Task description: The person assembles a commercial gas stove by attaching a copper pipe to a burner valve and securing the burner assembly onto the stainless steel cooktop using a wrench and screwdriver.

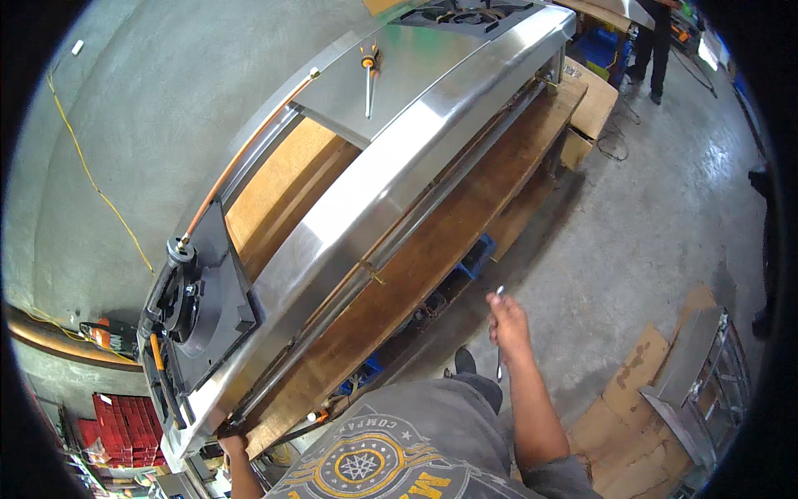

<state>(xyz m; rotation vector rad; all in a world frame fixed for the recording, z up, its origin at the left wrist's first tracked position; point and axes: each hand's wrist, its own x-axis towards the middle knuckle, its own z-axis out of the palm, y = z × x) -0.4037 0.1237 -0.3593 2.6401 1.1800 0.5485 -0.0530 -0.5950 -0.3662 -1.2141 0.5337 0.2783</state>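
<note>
A silver wrench (pixel 499 366) is held upright in my right hand (pixel 509 323), out over the floor beside the workbench and away from the stove. Its fingers are closed around the middle, so both ends stick out. My left hand (pixel 234 442) reaches the near left corner of a long stainless steel stove body (pixel 349 200), below its front edge; its fingers are mostly hidden there. A black burner (pixel 195 312) sits in the stove's near end. From it a copper pipe (pixel 249 150) runs along the back edge to a brass fitting.
A screwdriver (pixel 369 79) lies on the steel top near another black burner (pixel 465 15). The stove rests on a wooden workbench (pixel 432 270), with blue bins (pixel 475 256) below. Flattened cardboard (pixel 623 399) and a metal frame (pixel 698 382) occupy the right floor. A person (pixel 652 50) stands far off.
</note>
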